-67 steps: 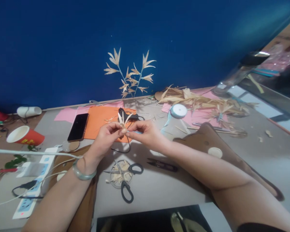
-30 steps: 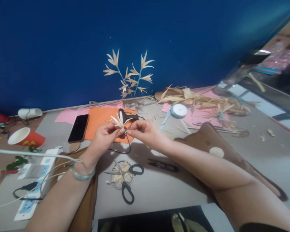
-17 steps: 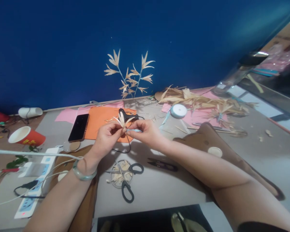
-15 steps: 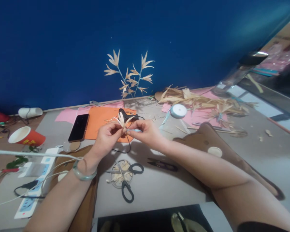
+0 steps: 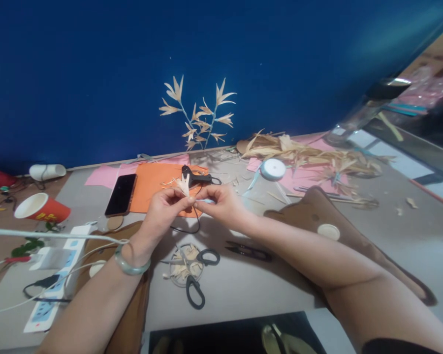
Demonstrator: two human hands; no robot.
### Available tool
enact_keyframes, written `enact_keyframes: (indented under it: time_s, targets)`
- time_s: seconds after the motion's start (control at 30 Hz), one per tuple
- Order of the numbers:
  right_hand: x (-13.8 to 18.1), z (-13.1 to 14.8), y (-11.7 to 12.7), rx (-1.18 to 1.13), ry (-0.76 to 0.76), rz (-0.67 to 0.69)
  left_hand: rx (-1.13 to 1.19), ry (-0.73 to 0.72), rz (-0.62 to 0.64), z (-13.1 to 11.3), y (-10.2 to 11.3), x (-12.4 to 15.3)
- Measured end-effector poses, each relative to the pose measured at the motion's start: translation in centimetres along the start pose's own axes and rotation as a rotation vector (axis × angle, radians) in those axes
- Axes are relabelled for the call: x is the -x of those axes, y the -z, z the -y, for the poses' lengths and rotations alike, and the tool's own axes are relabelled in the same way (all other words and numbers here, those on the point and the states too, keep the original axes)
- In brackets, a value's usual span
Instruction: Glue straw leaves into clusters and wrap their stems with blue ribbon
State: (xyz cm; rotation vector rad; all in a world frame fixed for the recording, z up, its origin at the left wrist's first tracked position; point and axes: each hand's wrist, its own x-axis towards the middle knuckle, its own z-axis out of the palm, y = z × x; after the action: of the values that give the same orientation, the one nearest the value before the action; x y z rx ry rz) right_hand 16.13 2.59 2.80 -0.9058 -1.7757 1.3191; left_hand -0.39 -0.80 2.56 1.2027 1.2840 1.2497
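Observation:
Between its thumb and fingers my left hand (image 5: 170,202) pinches a small pale flower (image 5: 184,185) with narrow pointed petals, which looks made of dried husk. My right hand (image 5: 221,202) is closed right beside it, gripping a light blue ribbon (image 5: 207,200) at the flower's base. The fingertips of both hands nearly touch. Just behind them, a black glue gun (image 5: 196,178) lies on an orange sheet (image 5: 153,182). Past that, two upright sprigs of similar flowers (image 5: 206,115) stand against the blue wall. How the ribbon meets the flower is hidden by my fingers.
Scissors (image 5: 195,290) lie over a small dish of scraps, with black thread snips (image 5: 248,250) nearby. A phone (image 5: 121,195), a tilted red cup (image 5: 46,209) and a power strip (image 5: 61,285) are on the left. A ribbon spool (image 5: 273,169) and dried husks (image 5: 299,152) lie right.
The flower has turned and tilted slightly between my fingers, its petals looking narrower and closer together. My right hand has shifted a little, still holding the ribbon.

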Motion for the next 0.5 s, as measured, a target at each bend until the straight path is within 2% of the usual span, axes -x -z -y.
enact_keyframes:
  time_s: [0.13,0.27,0.4,0.5]
  targets:
    - [0.0,-0.3,-0.1,0.031,-0.009,-0.030,0.013,0.017,-0.055,-0.2,-0.6,0.5]
    - [-0.2,-0.6,0.0,0.012,-0.066,-0.006,0.084,0.049,-0.099,0.0,-1.3,0.8]
    - [-0.4,-0.4,0.3,-0.092,-0.114,0.040,0.194,0.055,-0.038,0.1,-1.3,0.8]
    - [-0.6,-0.1,0.6,-0.230,-0.152,0.074,0.297,0.072,0.074,0.1,-0.9,0.6]
